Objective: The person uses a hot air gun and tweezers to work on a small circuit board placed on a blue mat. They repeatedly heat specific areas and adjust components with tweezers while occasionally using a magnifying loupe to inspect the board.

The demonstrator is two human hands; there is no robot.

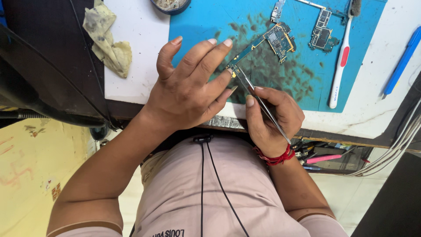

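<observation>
The right hand (274,116) was closest to the person, at the near edge of the blue rubber work mat (206,22). Its fingers were pressed together around a pair of thin silver metal tweezers (258,101), pinching them shut. The tweezer tips touched the near end of the long green circuit board (267,41) that lay on the mat.

The left hand (188,87) was just beside the right hand, over the near left part of the mat. Its fingers were spread a little and stretched out flat. The fingertips pressed down beside the thin end of the green board, right by the tweezer tips.

The middle of the mat was covered in dark smudges around the board. A smaller green circuit board (322,35) lay farther back on the mat, near the first one. A white toothbrush with a red grip (340,70) lay along the mat's right side. A blue plastic pen-shaped tool (401,61) lay on the white table, well apart from the mat on its right. A dirty yellow cloth (107,39) sat crumpled to the mat's left. A round dark bowl (171,5) peeked in at the mat's far left corner.
</observation>
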